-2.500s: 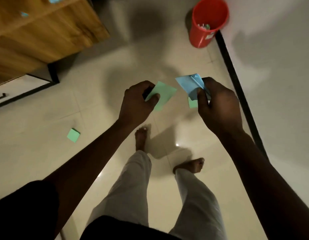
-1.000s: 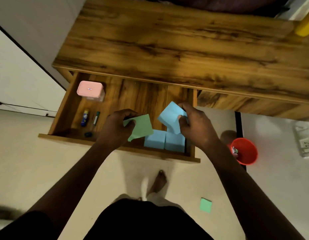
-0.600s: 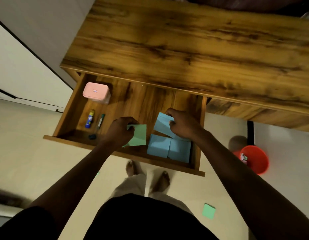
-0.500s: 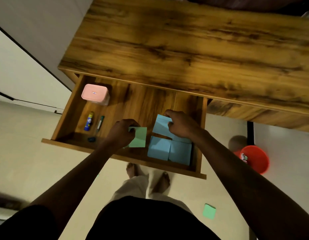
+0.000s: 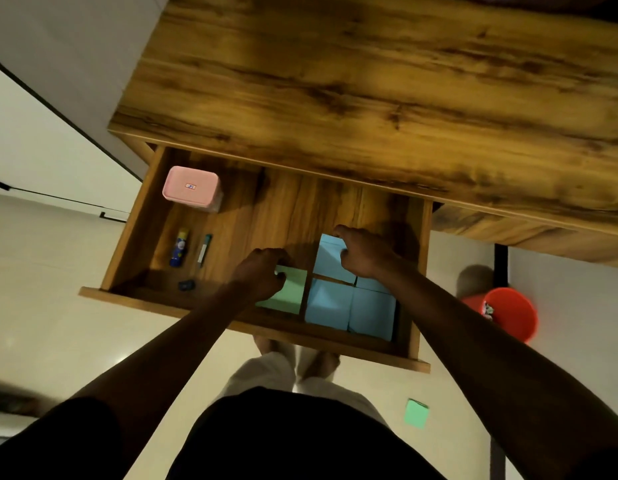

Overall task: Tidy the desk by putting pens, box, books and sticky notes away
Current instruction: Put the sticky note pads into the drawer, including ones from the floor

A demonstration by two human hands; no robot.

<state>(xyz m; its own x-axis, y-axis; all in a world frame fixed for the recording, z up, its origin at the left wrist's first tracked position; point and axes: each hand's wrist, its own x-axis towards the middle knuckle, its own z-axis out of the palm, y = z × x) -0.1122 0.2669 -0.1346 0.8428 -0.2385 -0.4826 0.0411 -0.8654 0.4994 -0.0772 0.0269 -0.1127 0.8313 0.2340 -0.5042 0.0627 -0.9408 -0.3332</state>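
Left hand [image 5: 262,271] fingers pinch square green sticky-note pad [image 5: 290,296], right hand [image 5: 364,254] fingers grip pale blue sticky-note pad [image 5: 328,259], both inside open wooden drawer [image 5: 138,216]. Pink lidded box [image 5: 191,187], pens [image 5: 203,249] left of fingers, stowed. Remaining: loose green pad on floor [image 5: 417,414].
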